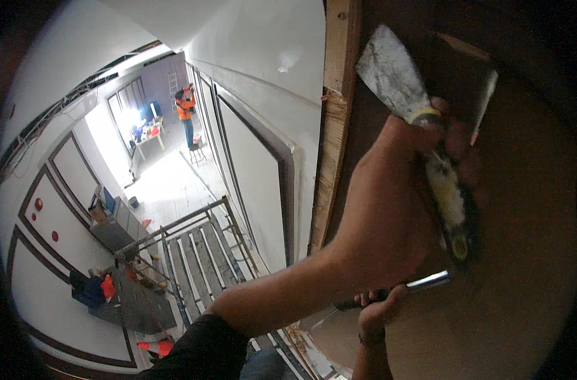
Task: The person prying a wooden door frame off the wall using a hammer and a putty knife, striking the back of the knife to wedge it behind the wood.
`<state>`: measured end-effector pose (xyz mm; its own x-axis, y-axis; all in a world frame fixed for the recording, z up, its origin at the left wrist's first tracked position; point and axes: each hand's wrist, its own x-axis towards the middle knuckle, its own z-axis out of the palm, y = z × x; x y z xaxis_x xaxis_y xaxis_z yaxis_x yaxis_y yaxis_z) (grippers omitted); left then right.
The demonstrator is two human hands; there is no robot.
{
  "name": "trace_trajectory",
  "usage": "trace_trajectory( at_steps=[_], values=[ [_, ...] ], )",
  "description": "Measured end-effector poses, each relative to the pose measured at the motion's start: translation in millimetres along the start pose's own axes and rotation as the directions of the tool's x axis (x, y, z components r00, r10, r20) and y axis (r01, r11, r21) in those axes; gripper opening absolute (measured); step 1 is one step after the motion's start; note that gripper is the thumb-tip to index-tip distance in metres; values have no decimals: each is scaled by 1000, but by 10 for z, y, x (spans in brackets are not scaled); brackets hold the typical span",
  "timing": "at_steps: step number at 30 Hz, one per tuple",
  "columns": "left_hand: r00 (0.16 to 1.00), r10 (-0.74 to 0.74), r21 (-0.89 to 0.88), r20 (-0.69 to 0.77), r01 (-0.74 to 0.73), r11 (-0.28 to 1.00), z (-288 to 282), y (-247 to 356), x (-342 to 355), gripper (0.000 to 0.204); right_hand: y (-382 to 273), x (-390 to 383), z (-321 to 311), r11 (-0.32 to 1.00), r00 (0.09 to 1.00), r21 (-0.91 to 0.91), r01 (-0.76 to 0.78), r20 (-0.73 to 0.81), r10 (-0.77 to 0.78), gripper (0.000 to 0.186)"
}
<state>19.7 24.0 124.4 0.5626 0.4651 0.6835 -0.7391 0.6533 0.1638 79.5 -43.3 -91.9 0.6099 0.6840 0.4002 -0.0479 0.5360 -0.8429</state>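
Note:
My left hand (396,196), at the end of a dark-sleeved arm, is closed around a scraper (393,69). Its broad, smeared metal blade points up, and its worn, yellow-stained handle hangs below my fingers. Lower down, my right hand (378,313), with a band at the wrist, grips a rod-shaped tool (431,280) with a shiny metal end and a black part on the left; its exact kind does not show. Both hands are in front of a brown board (523,240). Beside the scraper blade, a light-edged piece or opening (488,101) shows dimly in the board.
A wooden strip (331,139) runs along the board's left edge, next to a white wall (257,44). Below is a slatted metal scaffold platform (203,259) with rails. Farther off, a person in an orange top (185,107) stands on a stool. A traffic cone (155,348) lies lower left.

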Motion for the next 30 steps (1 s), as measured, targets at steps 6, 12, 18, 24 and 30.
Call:
trace_trajectory(
  at_steps=[6, 12, 18, 24, 30],
  values=[
    [998, 20, 57, -57, -17, 998, -17, -76, -20, 20, -497, -44, 27, 993, 980, -15, 119, -161, -120, 49],
    [986, -13, 38, -164, 19, 999, 42, -44, -22, 22, -753, -142, 63, 999, 961, -37, 8, -275, -18, 46],
    [992, 90, 210, -85, -70, 975, 44, 31, 45, 22, -866, -79, 105, 999, 966, -38, 32, -255, -40, 43],
    [987, 56, 235, -153, -19, 972, 52, 13, 7, 20, -867, -155, 58, 997, 978, -76, -17, -209, 1, 41],
    [976, 6, 141, -217, 25, 990, 130, 15, 43, 21, -908, -156, 36, 999, 987, -25, -33, -158, 29, 42]
  ],
)
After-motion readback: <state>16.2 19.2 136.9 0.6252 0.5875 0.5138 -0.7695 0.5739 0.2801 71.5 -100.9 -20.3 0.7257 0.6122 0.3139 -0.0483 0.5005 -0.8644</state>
